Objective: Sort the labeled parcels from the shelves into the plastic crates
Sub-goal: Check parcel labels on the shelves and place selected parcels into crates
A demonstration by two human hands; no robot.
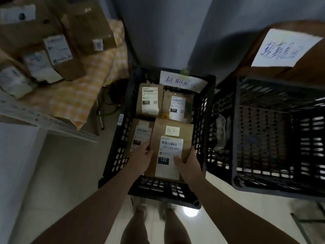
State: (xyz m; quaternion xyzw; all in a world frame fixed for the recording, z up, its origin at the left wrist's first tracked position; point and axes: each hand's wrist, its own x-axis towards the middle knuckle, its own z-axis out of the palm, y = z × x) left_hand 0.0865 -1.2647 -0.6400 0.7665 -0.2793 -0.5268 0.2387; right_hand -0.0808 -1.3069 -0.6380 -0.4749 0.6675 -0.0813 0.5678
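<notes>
Parcel 122 [171, 148] in black crate [117, 155], pale glossy floor [70, 166], grey wall [167, 32]

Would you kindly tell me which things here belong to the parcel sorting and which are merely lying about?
Job in hand:
parcel labelled 122, gripped by the left hand and right hand
middle crate, with three parcels lying in it
right crate
shelf parcels at left

Lying about:
checked cloth under the shelf parcels
cables on the floor
</notes>
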